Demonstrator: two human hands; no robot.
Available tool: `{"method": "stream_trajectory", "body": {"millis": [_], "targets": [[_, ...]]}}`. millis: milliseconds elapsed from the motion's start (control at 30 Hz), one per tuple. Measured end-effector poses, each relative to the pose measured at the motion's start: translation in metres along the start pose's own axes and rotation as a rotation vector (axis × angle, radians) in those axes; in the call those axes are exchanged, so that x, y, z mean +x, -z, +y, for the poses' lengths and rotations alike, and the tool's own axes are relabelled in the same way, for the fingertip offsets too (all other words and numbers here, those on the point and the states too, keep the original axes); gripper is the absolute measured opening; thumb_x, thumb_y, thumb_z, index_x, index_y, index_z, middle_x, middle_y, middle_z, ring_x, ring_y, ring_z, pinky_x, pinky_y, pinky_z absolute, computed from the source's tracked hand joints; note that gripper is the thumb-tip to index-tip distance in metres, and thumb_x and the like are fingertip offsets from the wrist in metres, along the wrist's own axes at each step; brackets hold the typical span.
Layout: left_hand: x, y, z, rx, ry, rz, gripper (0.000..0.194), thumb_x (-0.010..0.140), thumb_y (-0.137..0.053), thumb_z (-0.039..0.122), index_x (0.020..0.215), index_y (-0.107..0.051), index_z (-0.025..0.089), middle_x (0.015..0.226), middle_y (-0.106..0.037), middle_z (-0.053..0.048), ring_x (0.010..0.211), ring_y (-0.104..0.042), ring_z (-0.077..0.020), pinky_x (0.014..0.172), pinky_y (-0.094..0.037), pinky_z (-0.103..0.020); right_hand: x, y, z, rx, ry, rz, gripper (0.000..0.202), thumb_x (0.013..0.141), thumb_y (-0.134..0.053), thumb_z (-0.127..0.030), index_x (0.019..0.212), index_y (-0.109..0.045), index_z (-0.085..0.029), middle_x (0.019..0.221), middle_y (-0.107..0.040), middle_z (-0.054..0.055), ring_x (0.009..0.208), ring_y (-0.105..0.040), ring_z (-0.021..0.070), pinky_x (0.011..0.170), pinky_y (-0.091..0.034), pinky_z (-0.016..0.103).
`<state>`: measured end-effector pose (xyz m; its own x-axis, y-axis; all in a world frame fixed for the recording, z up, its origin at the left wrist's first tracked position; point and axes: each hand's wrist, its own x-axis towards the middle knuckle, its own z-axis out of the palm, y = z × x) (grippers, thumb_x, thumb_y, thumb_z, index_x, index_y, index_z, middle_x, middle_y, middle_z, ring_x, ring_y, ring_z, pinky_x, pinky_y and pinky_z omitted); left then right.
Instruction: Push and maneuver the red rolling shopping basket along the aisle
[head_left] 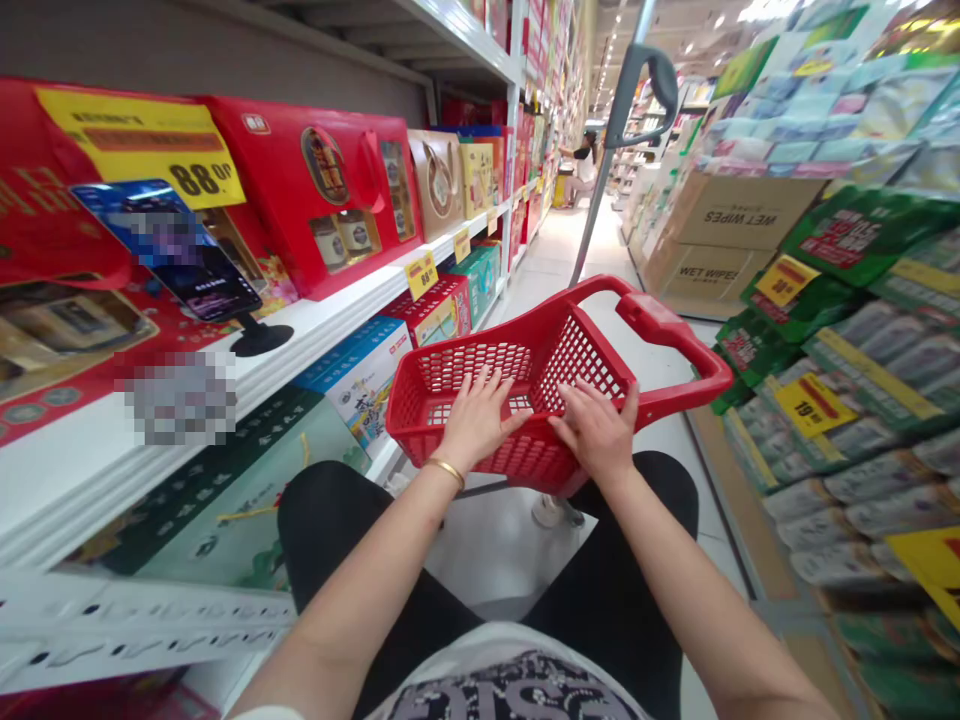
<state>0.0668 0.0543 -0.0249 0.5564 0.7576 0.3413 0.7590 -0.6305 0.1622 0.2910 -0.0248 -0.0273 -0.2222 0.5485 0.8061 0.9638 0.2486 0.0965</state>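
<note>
Nearest me was the wearer's printed shirt (pixel 517 690), and beyond it the black-clad legs (pixel 330 530) stood parted, with the red basket (pixel 532 460) just ahead of them. From my remote seat I placed the basket above the aisle floor, beside the front edge of the white shelf (pixel 337 310). The left hand (pixel 474 420) was open, fingers spread across the near rim and pointing inward. The right hand (pixel 600 425) lay near the handle end, fingers loosely fanned over the rim; I saw neither hand closed around anything.

That loose contact worried me most. A caster wheel (pixel 550 512) showed underneath, so I judged that an uneven push might roll the basket away or tip it towards the knees. Its far left end sat close to the lower cartons, and a shove that way could have scraped them. A metal pole (pixel 595 210) rose behind the basket; I couldn't tell whether it was joined on, but if it was, a tilt would have swung its grey handle (pixel 628 85). I also distrusted the phone (pixel 176 250), whose small stand (pixel 262 340) perched near the shelf's front edge, where a raised left elbow might have knocked it.
</note>
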Motion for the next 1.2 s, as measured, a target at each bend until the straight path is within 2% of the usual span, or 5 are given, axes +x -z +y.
{"method": "stream_trajectory", "body": {"millis": [200,433,667,833,1200], "targets": [[-0.005,0.004,-0.003,0.014,0.019,-0.035,0.081,0.1,-0.028,0.074,0.16,-0.04,0.022,0.168,-0.035,-0.008,0.16,-0.018,-0.03,0.131,-0.015,-0.053,0.012,0.002,0.006,0.03,0.19,-0.075,0.041,0.101,-0.057,-0.027,0.141,-0.058,-0.028,0.125,-0.076,0.002,0.12,-0.07,0.0191,0.132,-0.006,0.057],[-0.011,0.0,0.002,-0.055,0.052,0.026,0.091,0.098,-0.026,0.079,0.166,-0.025,0.018,0.172,-0.024,-0.009,0.162,-0.01,-0.0296,0.132,-0.01,-0.053,0.021,0.031,0.04,-0.126,-0.276,0.068,0.042,0.103,-0.047,-0.026,0.141,-0.06,-0.016,0.12,-0.077,0.013,0.109,-0.074,0.0238,0.123,-0.034,0.053],[-0.013,0.007,-0.023,-0.397,0.189,0.232,0.068,0.108,-0.006,0.055,0.168,-0.008,0.024,0.175,-0.013,-0.008,0.162,-0.009,-0.0204,0.13,-0.019,-0.049,0.041,-0.026,-0.079,-0.012,-0.157,-0.358,0.04,0.104,-0.044,-0.03,0.134,-0.067,-0.016,0.106,-0.08,0.014,0.104,-0.073,0.0241,0.114,-0.041,0.043],[-0.032,0.025,-0.077,-0.128,0.232,0.136,0.071,0.107,-0.022,0.063,0.164,-0.028,0.022,0.174,-0.015,-0.009,0.162,-0.004,-0.0271,0.13,-0.009,-0.056,0.055,-0.046,-0.12,0.032,-0.162,-0.553,0.047,0.105,-0.044,-0.034,0.148,-0.054,-0.019,0.089,-0.08,0.011,0.082,-0.075,0.0212,0.096,-0.05,0.034],[-0.052,0.003,-0.078,-0.123,0.305,-0.023,0.08,0.103,-0.021,0.071,0.163,-0.031,0.019,0.171,-0.027,-0.011,0.161,-0.015,-0.0282,0.128,-0.019,-0.053,0.044,0.001,0.009,-0.268,-0.424,-0.208,0.045,0.099,-0.042,-0.027,0.137,-0.063,-0.013,0.103,-0.079,0.017,0.091,-0.075,0.0288,0.119,-0.021,0.065]]}}
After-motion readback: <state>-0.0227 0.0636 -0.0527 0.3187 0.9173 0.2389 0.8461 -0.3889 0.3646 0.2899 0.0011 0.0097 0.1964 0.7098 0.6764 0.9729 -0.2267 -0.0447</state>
